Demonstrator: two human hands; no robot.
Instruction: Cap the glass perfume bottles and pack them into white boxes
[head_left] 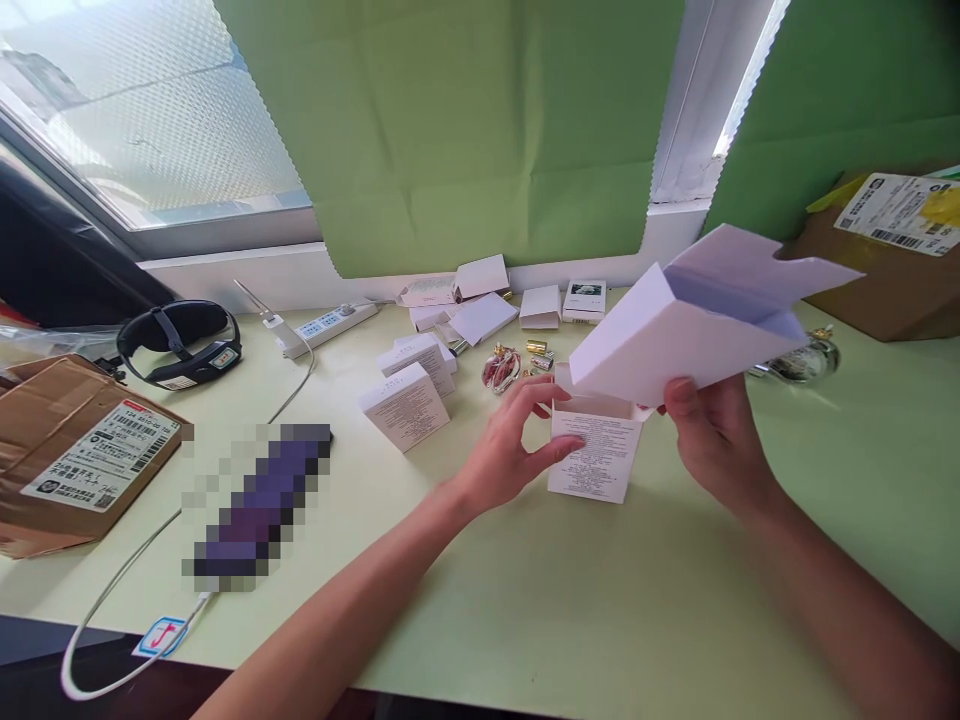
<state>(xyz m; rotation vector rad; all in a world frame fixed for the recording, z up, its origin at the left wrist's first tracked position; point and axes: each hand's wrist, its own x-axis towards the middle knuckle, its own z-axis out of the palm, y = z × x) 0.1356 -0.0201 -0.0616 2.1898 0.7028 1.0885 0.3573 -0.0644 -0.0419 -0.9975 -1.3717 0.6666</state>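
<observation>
My left hand (517, 435) grips a small white carton (592, 465) by its left side; the carton stands upright on the table with its top open and printed text facing me. My right hand (712, 430) holds a folded white cardboard insert (645, 340), tilted above the open carton, its notched flap pointing right. Left of my left hand stand white printed boxes (409, 410). Just beyond my fingers lie a red glass bottle (501, 368) with cord around it and small gold caps (537, 347).
Several white boxes (484, 318) lie at the back near a power strip (330, 325). A blurred phone (262, 505) with a cable, a black headset (180, 345) and a cardboard parcel (82, 450) are on the left. At right are a glass bottle (814, 358) and another parcel (877, 270).
</observation>
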